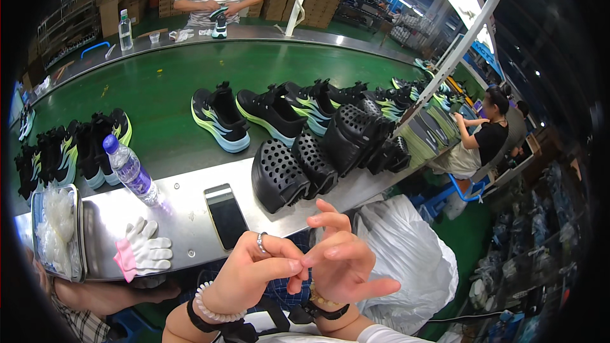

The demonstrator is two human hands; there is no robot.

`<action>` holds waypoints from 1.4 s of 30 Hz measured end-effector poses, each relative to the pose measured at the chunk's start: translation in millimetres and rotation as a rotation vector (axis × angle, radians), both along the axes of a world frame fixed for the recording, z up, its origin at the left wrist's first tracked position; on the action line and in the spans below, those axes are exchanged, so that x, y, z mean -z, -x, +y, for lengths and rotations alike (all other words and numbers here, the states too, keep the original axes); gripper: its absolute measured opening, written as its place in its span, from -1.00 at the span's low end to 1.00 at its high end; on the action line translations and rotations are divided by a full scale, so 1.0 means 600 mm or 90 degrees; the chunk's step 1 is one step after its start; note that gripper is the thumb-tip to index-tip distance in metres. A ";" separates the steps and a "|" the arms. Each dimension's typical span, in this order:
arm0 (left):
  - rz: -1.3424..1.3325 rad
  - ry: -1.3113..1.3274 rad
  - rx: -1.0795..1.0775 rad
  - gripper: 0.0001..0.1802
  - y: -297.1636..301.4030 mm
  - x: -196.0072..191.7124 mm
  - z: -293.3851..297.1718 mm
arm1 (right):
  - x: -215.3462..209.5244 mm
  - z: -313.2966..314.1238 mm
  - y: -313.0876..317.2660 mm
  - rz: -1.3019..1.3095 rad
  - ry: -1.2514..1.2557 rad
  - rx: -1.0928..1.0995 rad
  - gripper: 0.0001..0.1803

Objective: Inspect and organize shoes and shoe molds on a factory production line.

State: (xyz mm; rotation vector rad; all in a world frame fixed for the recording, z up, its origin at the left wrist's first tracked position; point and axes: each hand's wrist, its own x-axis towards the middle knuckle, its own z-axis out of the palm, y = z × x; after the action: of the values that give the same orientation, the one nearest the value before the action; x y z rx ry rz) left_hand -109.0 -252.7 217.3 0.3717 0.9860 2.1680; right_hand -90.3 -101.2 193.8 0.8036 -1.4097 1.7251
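A steel ledge (pixel 190 228) carries a phone (pixel 225 216), white glove (pixel 149 251), bottle (pixel 131 171) and black perforated shoes (pixel 279 174).

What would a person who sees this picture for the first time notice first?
Probably the two bare hands low in the middle: the left hand, with a ring and a bead bracelet, pinches a finger of the right hand. Just above them, a dark phone lies on the metal ledge beside a white work glove and a plastic water bottle. Behind these, black sneakers with bright soles stand in a row on the green conveyor belt.
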 end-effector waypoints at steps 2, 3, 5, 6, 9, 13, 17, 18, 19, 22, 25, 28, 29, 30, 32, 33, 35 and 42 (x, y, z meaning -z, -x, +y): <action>0.002 -0.050 0.019 -0.86 0.008 0.008 0.000 | 0.000 0.001 -0.002 0.002 -0.024 0.024 0.14; 0.001 -0.103 0.037 -0.86 0.010 0.012 0.000 | 0.000 0.002 -0.002 0.003 -0.024 0.025 0.14; 0.053 -0.060 -0.003 -0.88 0.010 0.016 0.000 | 0.001 0.001 -0.002 0.005 -0.037 0.040 0.15; 0.102 -0.019 -0.044 -0.89 0.010 0.016 0.000 | 0.002 0.001 -0.002 0.006 -0.037 0.040 0.15; 0.329 0.118 -0.202 -0.96 0.011 0.015 0.003 | 0.006 -0.001 0.000 -0.032 -0.039 0.071 0.15; 0.659 0.254 -0.444 -0.91 0.025 0.013 0.012 | 0.013 -0.008 0.005 -0.077 -0.023 0.065 0.15; 0.949 0.363 -0.668 -0.78 0.037 0.010 0.018 | 0.015 -0.017 0.002 -0.128 0.042 0.063 0.14; 0.962 0.370 -0.675 -0.79 0.039 0.009 0.018 | 0.014 -0.017 0.001 -0.131 0.038 0.055 0.14; 0.973 0.380 -0.674 -0.79 0.039 0.008 0.018 | 0.014 -0.018 -0.001 -0.145 0.051 0.049 0.13; 0.907 0.353 -0.625 -0.79 0.039 0.005 0.015 | 0.013 -0.014 -0.005 -0.168 0.090 0.003 0.14; 0.877 0.327 -0.601 -0.78 0.038 0.001 0.011 | 0.015 -0.012 -0.008 -0.189 0.128 -0.047 0.17; 0.876 0.332 -0.603 -0.79 0.037 0.000 0.009 | 0.015 -0.011 -0.009 -0.202 0.131 -0.058 0.17; 0.876 0.333 -0.604 -0.79 0.037 -0.001 0.009 | 0.014 -0.011 -0.008 -0.198 0.127 -0.052 0.17; 0.897 0.347 -0.611 -0.79 0.038 -0.001 0.008 | 0.012 -0.012 -0.008 -0.204 0.124 -0.058 0.17; 0.919 0.361 -0.616 -0.79 0.039 -0.002 0.006 | 0.005 -0.014 -0.009 -0.208 0.116 -0.052 0.18; 0.945 0.378 -0.632 -0.79 0.039 -0.002 0.005 | 0.002 -0.016 -0.011 -0.223 0.110 -0.057 0.18; 0.971 0.395 -0.646 -0.80 0.040 -0.002 0.003 | -0.006 -0.023 -0.016 -0.287 0.118 0.026 0.16; 1.196 0.496 -0.687 -0.84 0.049 0.004 -0.006 | -0.021 -0.016 -0.021 -0.344 0.059 0.041 0.18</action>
State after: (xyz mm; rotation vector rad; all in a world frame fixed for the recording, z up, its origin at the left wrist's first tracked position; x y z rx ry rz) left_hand -138.5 -256.1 214.6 1.8830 3.4073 1.2375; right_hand -77.5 -110.7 206.3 0.2387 -1.6597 2.0300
